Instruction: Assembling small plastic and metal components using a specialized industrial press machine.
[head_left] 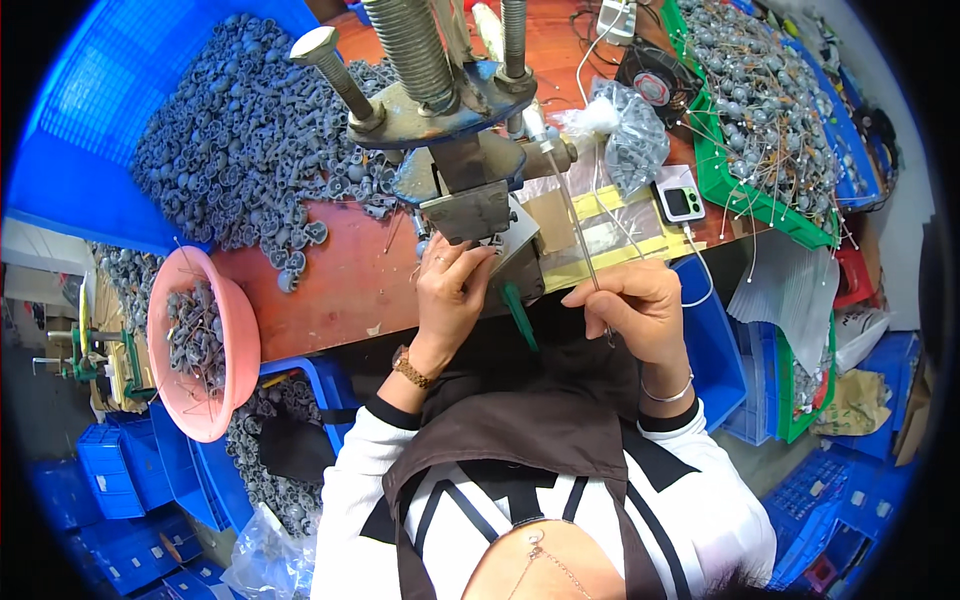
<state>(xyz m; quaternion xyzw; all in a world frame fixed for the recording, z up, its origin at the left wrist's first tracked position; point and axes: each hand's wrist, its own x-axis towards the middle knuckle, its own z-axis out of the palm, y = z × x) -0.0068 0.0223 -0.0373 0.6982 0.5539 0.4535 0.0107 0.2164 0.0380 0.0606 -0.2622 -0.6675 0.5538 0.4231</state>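
Observation:
In front of me stands a hand press with a thick threaded screw point(412, 55) and a dark metal block point(468, 212) below it. My left hand point(447, 290) reaches up to the underside of that block, its fingertips pinched together. What they hold, if anything, is hidden by the fingers and the block. A thin metal rod point(573, 215) slants down from the press on its right side. My right hand point(640, 308) is closed around the rod's lower end, thumb against the fingers.
Grey rounded plastic parts point(260, 130) heap up at the table's left, by a blue crate point(110, 130). A pink basin point(243, 345) with wired parts stands lower left. At right are a green-edged tray point(712, 170), a small fan point(655, 82), a plastic bag point(635, 135) and a white device point(680, 200).

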